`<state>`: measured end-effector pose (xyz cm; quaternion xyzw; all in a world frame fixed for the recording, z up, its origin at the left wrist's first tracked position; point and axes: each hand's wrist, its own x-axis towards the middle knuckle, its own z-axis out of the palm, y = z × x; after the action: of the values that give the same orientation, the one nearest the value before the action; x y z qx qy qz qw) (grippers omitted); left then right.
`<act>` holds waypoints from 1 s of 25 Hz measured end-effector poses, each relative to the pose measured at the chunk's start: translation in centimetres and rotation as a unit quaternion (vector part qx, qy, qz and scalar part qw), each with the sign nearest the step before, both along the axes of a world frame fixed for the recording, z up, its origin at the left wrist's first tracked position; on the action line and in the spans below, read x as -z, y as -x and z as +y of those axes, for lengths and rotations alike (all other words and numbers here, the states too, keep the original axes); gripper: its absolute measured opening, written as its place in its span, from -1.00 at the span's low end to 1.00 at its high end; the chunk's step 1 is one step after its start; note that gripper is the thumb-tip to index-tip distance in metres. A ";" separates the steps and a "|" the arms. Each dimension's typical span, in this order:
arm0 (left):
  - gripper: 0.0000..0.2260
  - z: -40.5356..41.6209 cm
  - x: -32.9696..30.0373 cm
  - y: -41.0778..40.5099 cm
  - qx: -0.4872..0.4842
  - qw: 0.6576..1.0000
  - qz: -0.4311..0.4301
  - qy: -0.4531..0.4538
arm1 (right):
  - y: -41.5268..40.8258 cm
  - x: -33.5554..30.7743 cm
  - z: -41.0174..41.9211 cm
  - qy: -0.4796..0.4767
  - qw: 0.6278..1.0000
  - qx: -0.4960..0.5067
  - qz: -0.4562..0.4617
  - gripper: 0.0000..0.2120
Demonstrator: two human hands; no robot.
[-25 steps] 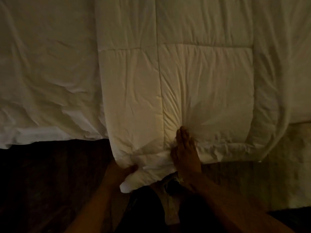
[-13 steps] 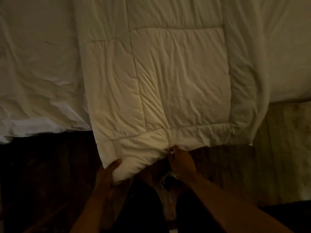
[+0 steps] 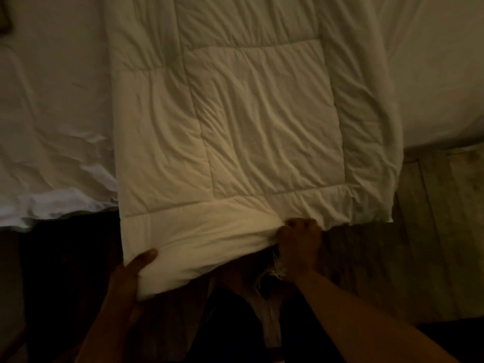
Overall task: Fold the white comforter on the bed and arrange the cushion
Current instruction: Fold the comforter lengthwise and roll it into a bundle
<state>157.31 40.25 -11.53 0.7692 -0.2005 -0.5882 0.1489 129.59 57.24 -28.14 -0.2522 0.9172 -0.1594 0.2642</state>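
**Q:** Dim room, what's the surface?
**R:** White sheeted bed across the top of the view, wrinkled. Dark floor below on the left, paler wood planks on the right.

**Q:** Comforter location?
**R:** White comforter lies as a long folded strip on the bed, quilted squares visible. Its near end overhangs the bed edge toward the person.

**Q:** Hands?
**R:** Left hand grasps the near left corner, thumb on top, fingers underneath. Right hand is clenched on the near edge about midway along, fabric bunched in the fist. Near right corner hangs free.

**Q:** Cushion?
**R:** Can't tell. Dark shape at the top left corner is too cropped to identify.
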 end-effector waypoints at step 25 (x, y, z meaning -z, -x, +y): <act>-0.29 7.1 3.7 9.8 -0.358 0.903 0.237 0.031 | 3.5 -6.6 -3.5 0.443 0.458 0.475 -0.606 -0.48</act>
<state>147.51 47.33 -15.24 0.6220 0.1112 -0.6537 0.4165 126.12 53.70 -21.52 0.3000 0.3095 -0.7578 0.4898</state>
